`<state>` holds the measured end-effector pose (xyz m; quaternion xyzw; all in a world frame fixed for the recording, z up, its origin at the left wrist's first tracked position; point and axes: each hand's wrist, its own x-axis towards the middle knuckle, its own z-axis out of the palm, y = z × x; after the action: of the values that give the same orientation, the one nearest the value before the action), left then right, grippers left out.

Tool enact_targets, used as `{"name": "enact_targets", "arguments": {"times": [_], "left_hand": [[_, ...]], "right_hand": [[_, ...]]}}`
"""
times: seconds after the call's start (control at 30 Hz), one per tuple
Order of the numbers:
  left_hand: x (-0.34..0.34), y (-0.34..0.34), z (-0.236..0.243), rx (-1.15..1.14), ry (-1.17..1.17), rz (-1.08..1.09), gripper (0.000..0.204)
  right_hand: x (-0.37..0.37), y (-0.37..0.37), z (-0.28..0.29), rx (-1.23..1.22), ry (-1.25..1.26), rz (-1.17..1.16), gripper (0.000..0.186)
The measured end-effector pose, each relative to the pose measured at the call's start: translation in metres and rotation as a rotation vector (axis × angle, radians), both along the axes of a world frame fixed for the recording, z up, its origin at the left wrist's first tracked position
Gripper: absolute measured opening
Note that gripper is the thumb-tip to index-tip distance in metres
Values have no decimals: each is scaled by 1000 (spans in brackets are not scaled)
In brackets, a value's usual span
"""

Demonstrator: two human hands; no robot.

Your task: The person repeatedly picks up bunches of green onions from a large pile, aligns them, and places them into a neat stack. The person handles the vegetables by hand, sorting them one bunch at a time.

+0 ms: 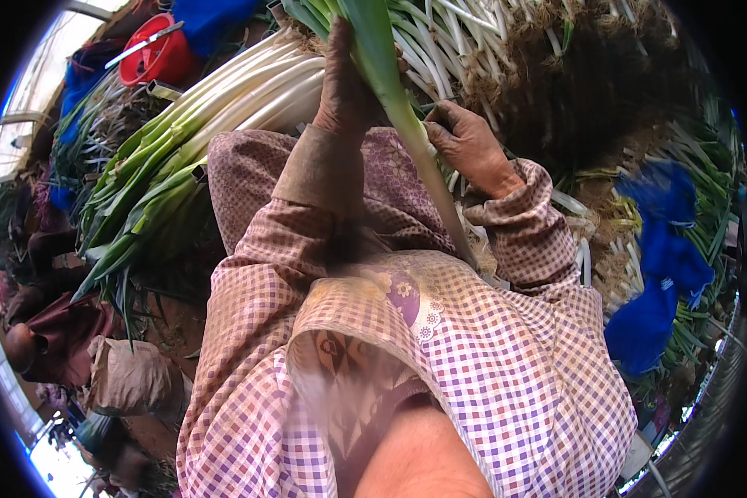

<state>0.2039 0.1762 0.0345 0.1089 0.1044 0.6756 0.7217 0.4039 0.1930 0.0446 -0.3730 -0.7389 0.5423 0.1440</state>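
One long leek [417, 149] slants across my lap, its green leaves up at the top edge and its pale stalk running down toward my body. My left hand [344, 87] is wrapped round it where the leaves begin. Lower down, the thumb and fingers of my right hand [469, 148] are pinched together at the right side of the stalk. Just beyond my left knee lies a bundle of clean white-stalked leeks [253, 91], leaves toward the left. At the far side are more leeks [461, 37] with roots and soil on them.
A red basin [159, 60] with a knife [145, 45] across its rim stands at the far left, by blue cloth [212, 23]. On the right, a blue cloth [660, 257] lies over more leeks. A beige sack [133, 378] rests at the lower left.
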Motion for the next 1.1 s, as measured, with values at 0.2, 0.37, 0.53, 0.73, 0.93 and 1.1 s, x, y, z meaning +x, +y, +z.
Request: {"name": "enact_targets", "arguments": {"times": [0.2, 0.37, 0.53, 0.73, 0.93, 1.1], "left_hand": [[2, -2, 5, -39, 239, 146, 67], [-6, -12, 12, 203, 107, 202, 62], [-86, -24, 49, 349, 177, 394, 75], [-109, -49, 80, 343, 85, 492, 61], [-88, -44, 78, 457, 237, 463, 55], [-81, -39, 51, 473, 276, 498, 69]], "right_hand": [[15, -7, -7, 627, -341, -62, 17], [63, -13, -47, 572, -601, -125, 17], [139, -6, -80, 411, -912, -125, 22], [103, 14, -72, 493, -258, -65, 34], [-18, 23, -5, -441, -50, 221, 70], [-70, -13, 2, -399, 275, 33, 53]]}}
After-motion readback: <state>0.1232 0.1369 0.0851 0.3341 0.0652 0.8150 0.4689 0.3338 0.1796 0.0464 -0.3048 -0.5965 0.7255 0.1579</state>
